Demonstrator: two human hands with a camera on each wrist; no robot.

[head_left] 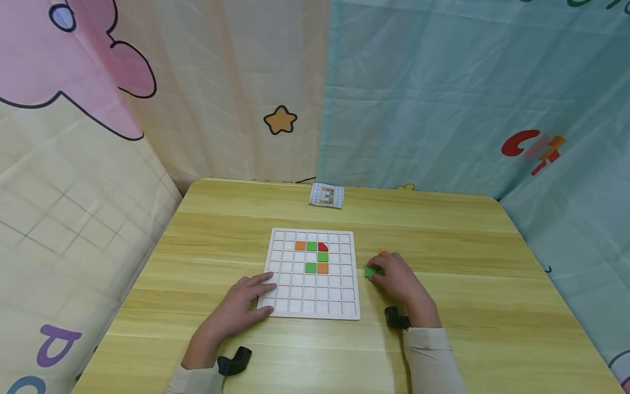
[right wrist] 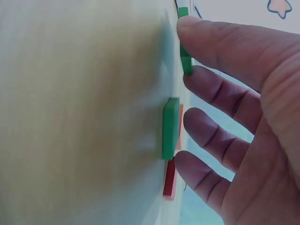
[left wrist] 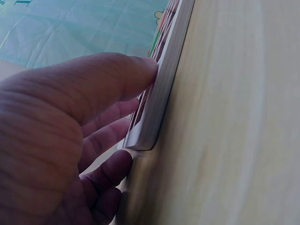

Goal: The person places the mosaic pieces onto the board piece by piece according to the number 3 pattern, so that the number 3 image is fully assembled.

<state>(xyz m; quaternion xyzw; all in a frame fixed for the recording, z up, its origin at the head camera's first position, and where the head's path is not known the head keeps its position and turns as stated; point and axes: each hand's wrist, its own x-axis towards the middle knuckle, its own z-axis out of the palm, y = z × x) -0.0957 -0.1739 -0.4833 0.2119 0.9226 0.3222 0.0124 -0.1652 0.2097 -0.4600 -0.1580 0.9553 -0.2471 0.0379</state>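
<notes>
A white grid board (head_left: 307, 301) lies on the table with several green, orange and red tiles in its cells, among them a green tile (head_left: 311, 268) and a red tile with a rounded corner (head_left: 322, 247). My left hand (head_left: 241, 303) rests on the board's left edge, fingers spread and thumb at the near corner. To the right of the board, my right hand (head_left: 398, 279) pinches a green tile (right wrist: 184, 47) between thumb and index finger. Beneath its other fingers, in the right wrist view, another green tile (right wrist: 171, 129), a red tile (right wrist: 169, 178) and an orange tile (right wrist: 181, 122) sit on the table.
Behind the board, a small card (head_left: 326, 195) with a printed coloured grid pattern lies near the back edge of the wooden table (head_left: 236, 213). Printed curtains (head_left: 418, 109) hang behind the table and along its sides.
</notes>
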